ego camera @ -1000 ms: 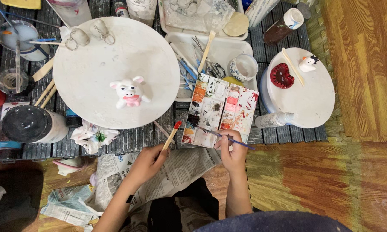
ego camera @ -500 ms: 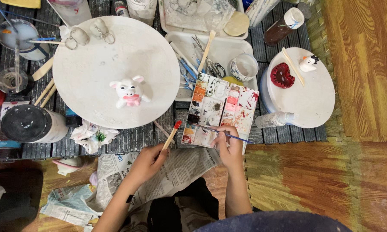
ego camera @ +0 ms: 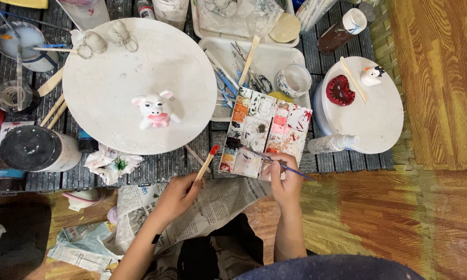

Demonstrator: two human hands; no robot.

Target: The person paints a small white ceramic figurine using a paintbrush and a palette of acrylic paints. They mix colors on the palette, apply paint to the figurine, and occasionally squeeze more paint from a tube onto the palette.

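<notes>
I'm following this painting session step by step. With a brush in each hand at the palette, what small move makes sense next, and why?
Probably drag the thin blue-handled brush in the right hand through a well to load colour: its tip already lies on the paint palette. The left hand holds a red-tipped brush clear of the palette, and the white pig figure on the round board looks mostly unpainted.
</notes>
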